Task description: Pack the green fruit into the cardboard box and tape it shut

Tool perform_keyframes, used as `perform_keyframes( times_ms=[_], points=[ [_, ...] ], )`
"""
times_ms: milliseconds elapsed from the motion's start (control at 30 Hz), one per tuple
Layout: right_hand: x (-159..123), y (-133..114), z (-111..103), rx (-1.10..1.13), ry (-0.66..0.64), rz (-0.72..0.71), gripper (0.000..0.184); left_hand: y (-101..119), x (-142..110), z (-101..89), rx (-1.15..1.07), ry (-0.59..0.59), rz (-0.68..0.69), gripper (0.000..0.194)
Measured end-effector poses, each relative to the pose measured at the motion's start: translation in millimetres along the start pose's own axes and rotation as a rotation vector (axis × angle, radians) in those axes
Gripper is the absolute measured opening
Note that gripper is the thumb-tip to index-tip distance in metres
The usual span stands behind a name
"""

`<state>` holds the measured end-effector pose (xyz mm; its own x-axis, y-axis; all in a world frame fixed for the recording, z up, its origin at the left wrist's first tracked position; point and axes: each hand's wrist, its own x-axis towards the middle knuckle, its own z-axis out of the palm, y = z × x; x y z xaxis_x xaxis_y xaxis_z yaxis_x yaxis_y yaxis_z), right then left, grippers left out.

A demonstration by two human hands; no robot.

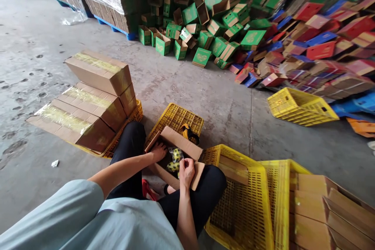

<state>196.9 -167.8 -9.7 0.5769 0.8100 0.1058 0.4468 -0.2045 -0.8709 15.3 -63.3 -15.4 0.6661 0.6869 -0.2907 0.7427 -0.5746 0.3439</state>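
Cardboard box (183, 143) seemingly being arranged inside — left hand (159, 152) at one side, right hand (186, 171) bunched by yellow balls (177, 155), grips unclear; careful settling seems needed.

We wear a pale blue shirt (131, 222) with a loose short sleeve (76, 199), softly creased across the front, and dark, plain-looking trousers (211, 183); below, red footwear (149, 190) shows, partly hidden.

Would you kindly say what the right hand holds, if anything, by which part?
The right hand is curled beside the spotted items; what it holds cannot be told.
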Motion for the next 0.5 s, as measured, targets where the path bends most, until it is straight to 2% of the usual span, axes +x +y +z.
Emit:
perform_keyframes(
  times_ms=[133,233,367,500],
  points=[
    [-4.0,-3.0,0.7,-0.003,-0.002,-0.027,0.033,-3.9,-1.8,-0.8,0.033,-0.057,-0.051,0.027],
    [-6.3,-4.3,0.3,-0.010,-0.005,-0.051,0.034,-4.9,-7.7,-3.0,0.031,-0.046,-0.065,0.020],
    [-2.9,-5.1,-0.5,-0.024,-0.039,-0.107,0.037,-0.2,-13.1,-4.3,0.015,-0.010,-0.097,0.025],
    [2.4,-13.2,4.4,-0.044,-0.128,-0.214,0.042,6.1,-14.2,-4.6,-0.020,0.019,-0.128,0.034]
  ],
)
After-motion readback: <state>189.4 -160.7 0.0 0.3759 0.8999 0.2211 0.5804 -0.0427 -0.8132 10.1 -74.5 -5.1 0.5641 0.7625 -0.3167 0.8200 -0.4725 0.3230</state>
